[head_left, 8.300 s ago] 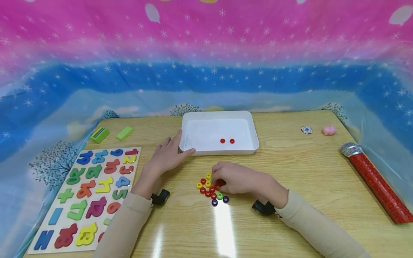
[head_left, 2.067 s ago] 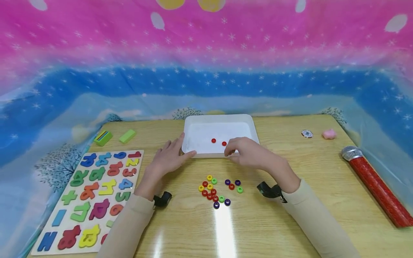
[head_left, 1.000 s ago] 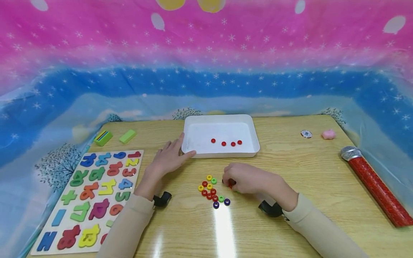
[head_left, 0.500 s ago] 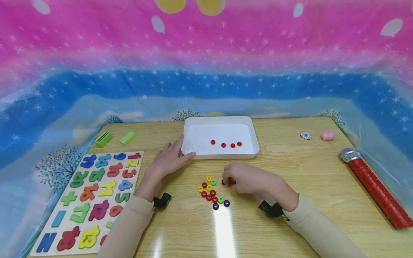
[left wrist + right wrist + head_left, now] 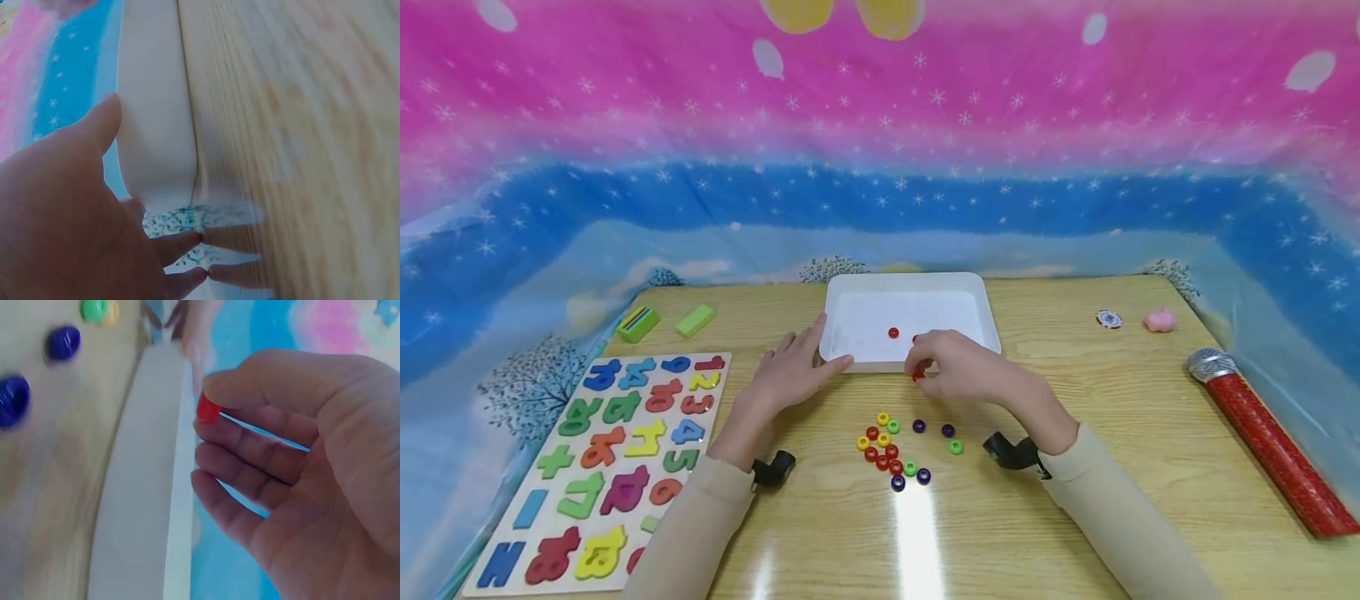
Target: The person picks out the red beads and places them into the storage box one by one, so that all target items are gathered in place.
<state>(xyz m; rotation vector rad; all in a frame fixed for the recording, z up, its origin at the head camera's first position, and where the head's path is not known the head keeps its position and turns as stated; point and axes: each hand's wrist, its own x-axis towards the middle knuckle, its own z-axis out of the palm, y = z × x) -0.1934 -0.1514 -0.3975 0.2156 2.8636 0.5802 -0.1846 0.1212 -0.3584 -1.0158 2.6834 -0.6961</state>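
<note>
Between thumb and fingertips my right hand (image 5: 958,367) pinches a red bead (image 5: 208,409), just at the near wall of a white tray (image 5: 865,367). Inside the tray a red bead (image 5: 893,332) shows, with part of another beside the hand; the hand hides the rest of that side. My left hand (image 5: 793,371) rests with straight fingers against the tray's near left corner, thumb along the front wall (image 5: 156,106). On the table in front lie loose ring beads: several red ones (image 5: 882,462), yellow (image 5: 883,439), green (image 5: 956,447) and dark purple (image 5: 919,426).
A board of coloured numbers (image 5: 617,433) lies at the left, with green blocks (image 5: 696,321) behind it. To the right are a poker chip (image 5: 1108,319), a pink pig figure (image 5: 1161,320) and a red microphone (image 5: 1270,450). A patterned cloth (image 5: 880,200) stands around the table's back.
My right hand has picked up the red bead from between the purple beads and carried it forward to the tray's near wall. The left hand has stayed at the tray corner.
</note>
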